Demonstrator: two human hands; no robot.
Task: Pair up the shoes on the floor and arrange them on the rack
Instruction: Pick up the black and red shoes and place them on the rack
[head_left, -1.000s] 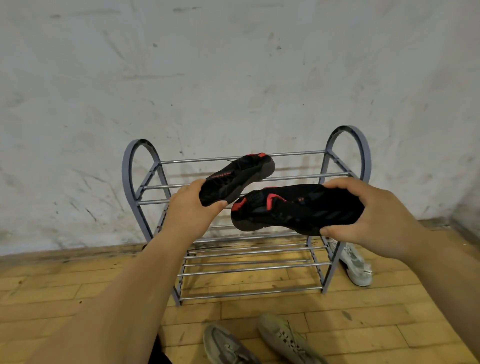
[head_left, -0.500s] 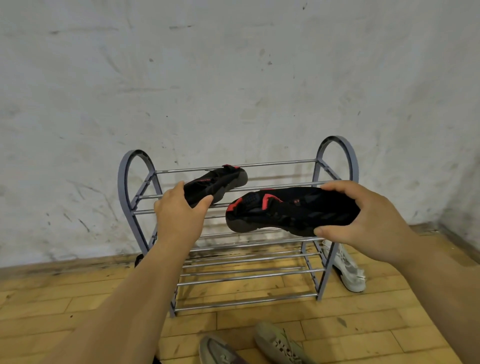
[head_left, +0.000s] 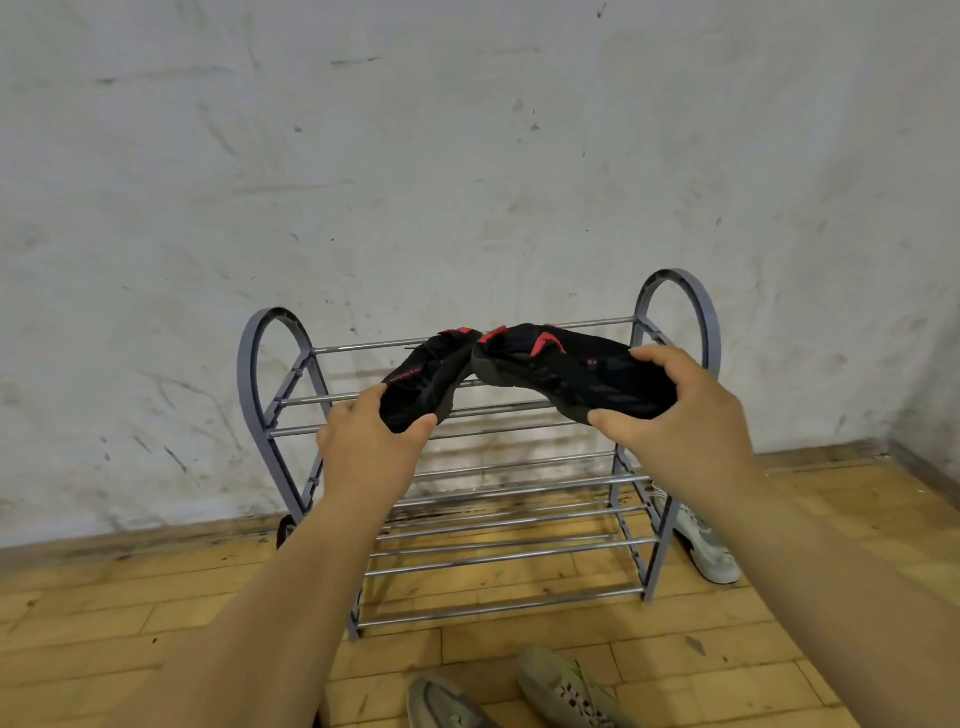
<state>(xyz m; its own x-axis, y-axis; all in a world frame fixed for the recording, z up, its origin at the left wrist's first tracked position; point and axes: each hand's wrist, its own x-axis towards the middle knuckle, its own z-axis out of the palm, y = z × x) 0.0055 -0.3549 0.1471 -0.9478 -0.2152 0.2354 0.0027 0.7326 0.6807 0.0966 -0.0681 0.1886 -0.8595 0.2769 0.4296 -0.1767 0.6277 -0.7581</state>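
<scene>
Where scuffed wall (head_left: 467, 182) meets seemingly wooden floor (head_left: 130, 613), rack (head_left: 506, 548) stands.

Lifts the right black shoe (head_left: 566, 371) up and to the left in the frame, from low in front of the rack (head_left: 672, 275) to over its top bars. Brings its toe to the toe of the left black shoe (head_left: 431, 384): apart before, touching now at the top middle of the rack. Moves the right hand (head_left: 675, 421) in with it, closer to the middle. Tips the left black shoe up more than a moment ago.
</scene>
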